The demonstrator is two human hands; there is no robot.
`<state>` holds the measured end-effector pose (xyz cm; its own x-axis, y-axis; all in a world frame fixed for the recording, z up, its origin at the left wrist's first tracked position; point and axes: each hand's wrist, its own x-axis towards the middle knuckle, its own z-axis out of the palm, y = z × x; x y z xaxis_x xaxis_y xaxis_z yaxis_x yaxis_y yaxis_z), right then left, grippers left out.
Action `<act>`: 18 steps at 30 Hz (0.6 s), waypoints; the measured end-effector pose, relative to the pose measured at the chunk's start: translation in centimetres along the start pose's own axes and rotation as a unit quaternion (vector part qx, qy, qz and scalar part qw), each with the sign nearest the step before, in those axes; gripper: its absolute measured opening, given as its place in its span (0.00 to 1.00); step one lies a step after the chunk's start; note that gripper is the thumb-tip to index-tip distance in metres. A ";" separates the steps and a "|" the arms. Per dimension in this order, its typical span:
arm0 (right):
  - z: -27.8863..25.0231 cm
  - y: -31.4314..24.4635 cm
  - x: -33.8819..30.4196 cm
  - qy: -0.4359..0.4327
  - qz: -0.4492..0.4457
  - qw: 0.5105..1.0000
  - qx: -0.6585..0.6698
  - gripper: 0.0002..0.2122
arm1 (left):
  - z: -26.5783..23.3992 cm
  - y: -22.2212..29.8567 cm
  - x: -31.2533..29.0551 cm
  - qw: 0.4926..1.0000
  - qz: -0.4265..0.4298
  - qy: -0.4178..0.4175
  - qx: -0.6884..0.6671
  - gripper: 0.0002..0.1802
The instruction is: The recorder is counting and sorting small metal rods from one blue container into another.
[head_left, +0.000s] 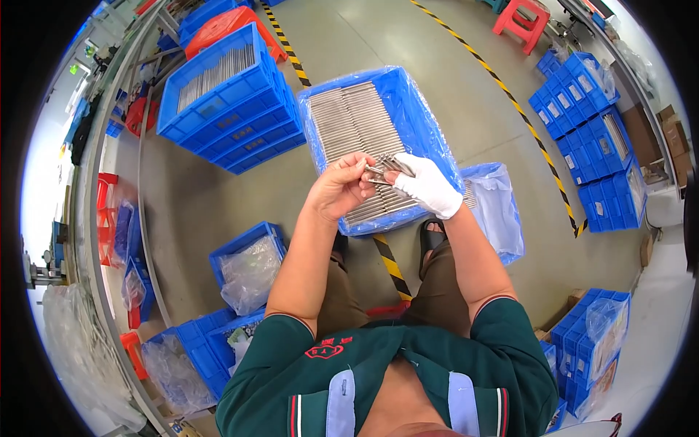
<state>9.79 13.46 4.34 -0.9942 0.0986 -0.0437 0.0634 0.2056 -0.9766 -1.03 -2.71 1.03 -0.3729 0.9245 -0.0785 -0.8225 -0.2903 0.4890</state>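
Note:
Both my hands are over a large blue bin (429, 127) lined with clear plastic. In the bin lie packed rows of slim silvery metal rods (353, 113). My right hand (431, 188), in a white glove, is closed around a small bunch of short metal rods (397, 166). My bare left hand (341, 186) meets it from the left, its fingertips pinching the end of a metal rod (376, 172). The fingers hide part of the bunch, so exactly which rods each hand grips is hard to make out.
A stack of blue crates (226, 109) holding rods stands at the far left. A smaller plastic-lined bin (502, 211) sits right of the large one. More blue crates (593, 138) line the right wall, and a red stool (522, 25) stands beyond. Crates with plastic bags (251, 269) lie left.

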 end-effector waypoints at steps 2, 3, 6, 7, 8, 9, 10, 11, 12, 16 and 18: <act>0.0 0.1 0.0 -0.006 0.012 1.000 0.018 0.08 | 0.1 -0.1 0.0 1.000 -0.012 -0.002 -0.001 0.06; 0.1 0.1 0.0 0.003 0.004 1.000 0.019 0.08 | 0.1 -0.2 0.1 1.000 -0.003 -0.011 -0.004 0.06; 0.4 0.2 -0.2 0.012 0.001 0.999 0.031 0.08 | 0.2 -0.6 0.1 0.998 0.032 0.021 0.045 0.05; 0.5 0.3 -0.2 0.011 0.019 0.999 0.039 0.08 | 0.3 -0.8 0.0 1.000 0.016 -0.001 0.017 0.05; 0.6 0.3 -0.3 0.010 0.006 0.999 0.040 0.08 | 0.3 -0.9 0.0 1.000 -0.008 -0.021 -0.007 0.05; 0.7 0.3 -0.4 0.007 0.014 0.997 0.079 0.08 | 0.5 -0.9 0.0 1.000 0.002 -0.023 -0.011 0.05; 0.8 0.4 -0.4 0.010 0.047 0.992 0.113 0.08 | 0.6 -0.8 0.0 1.000 -0.003 -0.028 -0.011 0.05; 0.8 0.4 -0.3 0.006 0.021 0.993 0.119 0.08 | 0.7 -0.7 0.0 0.999 -0.022 -0.026 -0.006 0.06; 0.8 0.5 -0.2 0.014 0.027 0.993 0.113 0.08 | 0.9 -0.5 -0.1 0.999 -0.010 -0.034 -0.009 0.06; 0.5 0.6 0.1 0.021 0.062 0.995 0.081 0.09 | 1.3 0.5 -0.3 0.954 0.067 0.144 0.255 0.08; 0.3 0.6 0.2 0.013 0.048 0.996 0.074 0.10 | 1.3 0.7 -0.3 0.941 0.051 0.142 0.302 0.08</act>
<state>9.65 13.33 3.65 -0.9815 0.1370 -0.1340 0.1418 0.0485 -0.9887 -0.93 -2.91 2.58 -0.6069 0.7712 -0.1922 -0.4147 -0.1009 0.9043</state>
